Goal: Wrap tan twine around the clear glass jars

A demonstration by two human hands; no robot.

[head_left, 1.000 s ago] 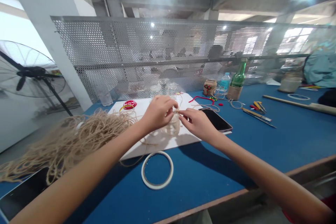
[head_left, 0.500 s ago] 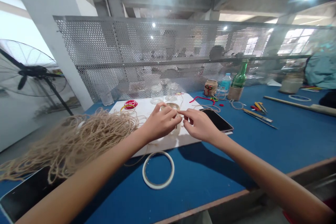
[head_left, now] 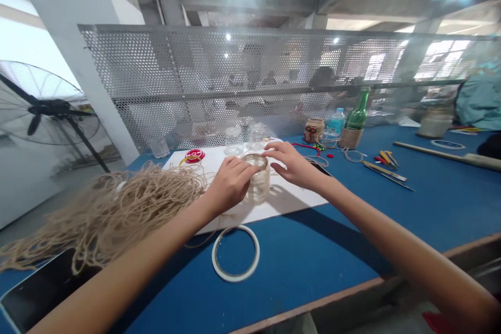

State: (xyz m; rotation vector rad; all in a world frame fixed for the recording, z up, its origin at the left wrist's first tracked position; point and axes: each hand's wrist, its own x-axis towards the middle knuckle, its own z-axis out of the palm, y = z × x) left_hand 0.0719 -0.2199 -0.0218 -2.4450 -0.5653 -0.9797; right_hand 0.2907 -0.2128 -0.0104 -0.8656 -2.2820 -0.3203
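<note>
A clear glass jar point(head_left: 259, 190) stands upright on a white sheet point(head_left: 301, 195), with twine around its rim. My left hand point(head_left: 230, 181) grips the jar's near left rim, its thumb laid along the top; some fingers are hidden. On the other side, my right hand point(head_left: 293, 165) has its fingers stretched out and parted, the tips at the far right of the rim. Whether they touch the twine is hard to see. To the left lies a large loose heap of jute twine point(head_left: 144, 209).
A roll of white tape point(head_left: 236, 253) lies near the front edge. Behind are glass jars point(head_left: 234, 141) and a red spool point(head_left: 194, 156). To the right are a green bottle point(head_left: 358, 112), a twine-wrapped jar point(head_left: 313, 130) and scissors point(head_left: 387, 159). A fan point(head_left: 47, 107) stands left.
My right hand has moved up toward the far rim and its fingers have spread from a pinch. My left hand has shifted slightly left and down, leaving more of the jar visible.
</note>
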